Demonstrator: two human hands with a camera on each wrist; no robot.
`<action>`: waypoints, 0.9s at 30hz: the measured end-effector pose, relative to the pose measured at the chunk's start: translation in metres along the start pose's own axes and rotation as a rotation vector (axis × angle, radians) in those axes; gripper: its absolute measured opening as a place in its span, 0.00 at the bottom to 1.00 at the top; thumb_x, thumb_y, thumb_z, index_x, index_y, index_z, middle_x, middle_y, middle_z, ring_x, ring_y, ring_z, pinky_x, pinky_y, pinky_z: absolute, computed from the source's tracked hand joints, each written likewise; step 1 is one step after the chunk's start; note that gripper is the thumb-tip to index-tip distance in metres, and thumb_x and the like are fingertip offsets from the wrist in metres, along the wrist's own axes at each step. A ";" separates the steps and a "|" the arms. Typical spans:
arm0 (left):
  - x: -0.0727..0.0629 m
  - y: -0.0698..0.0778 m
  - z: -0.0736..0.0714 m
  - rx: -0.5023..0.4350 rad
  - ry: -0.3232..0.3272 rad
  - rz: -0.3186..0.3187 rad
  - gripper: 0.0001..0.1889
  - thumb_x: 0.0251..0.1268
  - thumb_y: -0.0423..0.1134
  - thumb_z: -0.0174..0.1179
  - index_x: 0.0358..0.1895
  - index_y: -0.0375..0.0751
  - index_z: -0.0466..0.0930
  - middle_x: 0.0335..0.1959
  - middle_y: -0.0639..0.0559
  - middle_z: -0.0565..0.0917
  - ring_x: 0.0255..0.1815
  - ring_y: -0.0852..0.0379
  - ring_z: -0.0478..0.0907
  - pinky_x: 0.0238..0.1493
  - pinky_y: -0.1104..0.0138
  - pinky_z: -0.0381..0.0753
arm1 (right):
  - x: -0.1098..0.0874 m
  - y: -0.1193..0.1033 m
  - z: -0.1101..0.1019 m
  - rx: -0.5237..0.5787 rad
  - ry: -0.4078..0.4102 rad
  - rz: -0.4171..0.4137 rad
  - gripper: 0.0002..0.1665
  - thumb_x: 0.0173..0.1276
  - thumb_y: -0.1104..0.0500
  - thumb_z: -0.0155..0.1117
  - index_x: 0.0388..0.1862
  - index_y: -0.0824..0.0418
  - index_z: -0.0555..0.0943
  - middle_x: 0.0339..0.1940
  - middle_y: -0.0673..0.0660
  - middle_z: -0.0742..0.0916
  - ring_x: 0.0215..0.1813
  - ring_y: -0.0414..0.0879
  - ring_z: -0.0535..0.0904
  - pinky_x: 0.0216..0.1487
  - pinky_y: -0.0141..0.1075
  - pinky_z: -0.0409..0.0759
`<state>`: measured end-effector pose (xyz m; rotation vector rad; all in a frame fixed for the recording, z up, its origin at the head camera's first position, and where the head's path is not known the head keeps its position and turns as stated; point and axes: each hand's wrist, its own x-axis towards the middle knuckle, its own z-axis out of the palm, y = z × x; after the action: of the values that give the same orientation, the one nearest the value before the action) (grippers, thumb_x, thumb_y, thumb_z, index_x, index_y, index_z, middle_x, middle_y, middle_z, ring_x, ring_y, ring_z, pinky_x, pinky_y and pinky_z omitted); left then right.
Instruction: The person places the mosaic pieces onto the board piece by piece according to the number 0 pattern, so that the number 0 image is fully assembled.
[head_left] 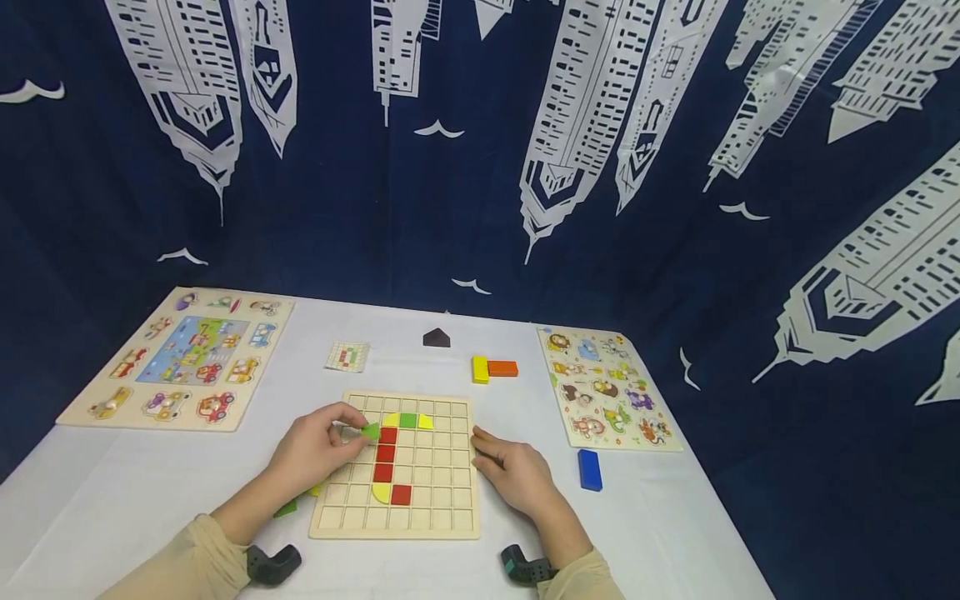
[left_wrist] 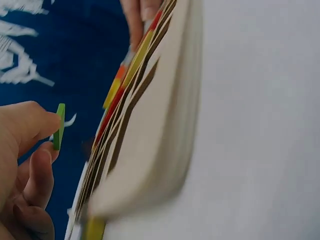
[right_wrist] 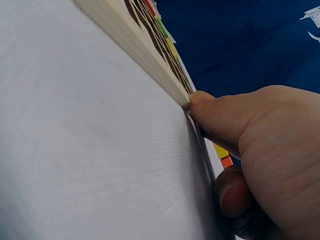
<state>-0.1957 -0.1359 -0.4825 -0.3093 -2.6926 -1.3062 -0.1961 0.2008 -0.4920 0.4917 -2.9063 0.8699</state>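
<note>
My left hand [head_left: 318, 442] pinches a small green tile [left_wrist: 59, 126] between thumb and fingertips, over the upper left of a wooden grid board [head_left: 442, 518]. In the board's cells lie several red square tiles [head_left: 385, 453] in a column, with another red tile [head_left: 401, 495] lower right. A rounded yellow tile [head_left: 382, 492] sits at the column's foot. Along the top, a green tile [head_left: 407, 421] lies between two yellow ones. My right hand [head_left: 517, 471] touches the board's right edge with thumb and fingertips; its thumb [right_wrist: 215, 107] rests against the rim in the right wrist view.
Green pieces [head_left: 286, 508] lie beside the board under my left wrist. A pattern card [head_left: 347, 357], a dark house-shaped piece [head_left: 437, 337], yellow [head_left: 480, 369] and orange [head_left: 502, 368] blocks lie behind. Picture puzzles [head_left: 251, 333] [head_left: 611, 387] flank the board; a blue block [head_left: 589, 470] is right.
</note>
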 end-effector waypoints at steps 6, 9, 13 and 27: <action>0.012 0.021 0.022 0.049 -0.056 0.043 0.12 0.57 0.44 0.76 0.40 0.59 0.83 0.24 0.64 0.81 0.17 0.63 0.69 0.19 0.70 0.66 | 0.001 -0.001 -0.001 -0.003 -0.005 -0.015 0.23 0.73 0.51 0.68 0.65 0.51 0.83 0.69 0.42 0.81 0.69 0.45 0.78 0.67 0.50 0.77; 0.018 0.031 0.032 0.129 -0.074 0.080 0.11 0.56 0.45 0.77 0.39 0.61 0.84 0.35 0.68 0.85 0.26 0.66 0.75 0.28 0.69 0.72 | 0.001 0.000 -0.001 -0.003 -0.004 -0.012 0.23 0.73 0.51 0.68 0.65 0.51 0.83 0.69 0.41 0.81 0.69 0.45 0.79 0.67 0.49 0.77; 0.027 0.041 0.044 0.207 -0.114 0.112 0.10 0.56 0.46 0.77 0.38 0.61 0.85 0.36 0.67 0.86 0.36 0.66 0.80 0.37 0.64 0.78 | 0.000 0.000 -0.002 0.001 -0.008 -0.004 0.23 0.73 0.51 0.68 0.65 0.51 0.83 0.69 0.41 0.81 0.69 0.45 0.79 0.67 0.50 0.77; 0.038 0.046 0.059 0.335 -0.127 0.178 0.04 0.57 0.43 0.76 0.32 0.59 0.91 0.37 0.66 0.86 0.37 0.65 0.81 0.36 0.62 0.80 | -0.001 0.001 -0.001 0.011 -0.005 -0.001 0.22 0.73 0.51 0.68 0.65 0.51 0.83 0.69 0.41 0.81 0.69 0.44 0.79 0.67 0.49 0.77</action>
<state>-0.2234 -0.0567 -0.4756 -0.5917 -2.8456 -0.7960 -0.1956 0.2025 -0.4915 0.4972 -2.9069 0.8865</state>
